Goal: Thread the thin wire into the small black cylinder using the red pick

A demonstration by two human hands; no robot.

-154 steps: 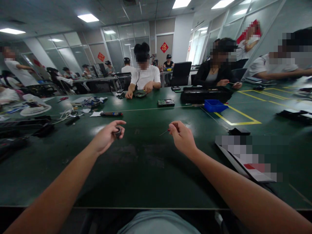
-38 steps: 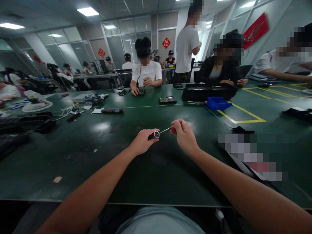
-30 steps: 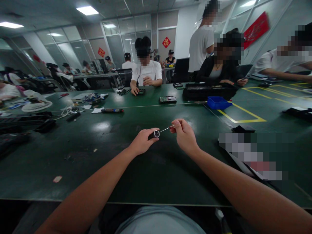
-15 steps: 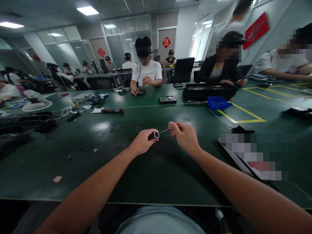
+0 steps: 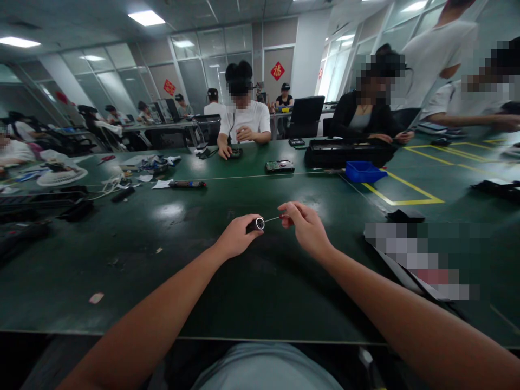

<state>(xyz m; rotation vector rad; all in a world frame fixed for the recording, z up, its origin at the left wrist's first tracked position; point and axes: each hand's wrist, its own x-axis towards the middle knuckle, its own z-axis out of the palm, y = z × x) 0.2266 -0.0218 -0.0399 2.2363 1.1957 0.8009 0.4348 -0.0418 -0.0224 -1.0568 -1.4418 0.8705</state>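
My left hand [image 5: 236, 236] is closed around a short black cylindrical object [image 5: 259, 223] with a bright ring at its end, which faces me. What kind of object it is, I cannot make out. A thin screwdriver [image 5: 273, 219] with a reddish handle reaches from my right hand [image 5: 304, 223] to the ringed end. The fingers of that hand pinch the handle, and its index finger is bent above it. Both hands are just over the dark green table [image 5: 244, 292]; the tip's exact contact is too small to see.
Across the table a person [image 5: 246, 116] handles a small dark device. A circuit-board device [image 5: 280, 166], a long black casing [image 5: 349, 153] and a blue tray [image 5: 364, 171] lie ahead. A marker-like pen [image 5: 187, 184] is left of centre, and a blurred paper [image 5: 418, 260] lies at right.
The fingers of my right hand have shifted slightly on the screwdriver, the index finger lifting outward. My left hand stays almost still. At far right, a standing person has moved rightward.
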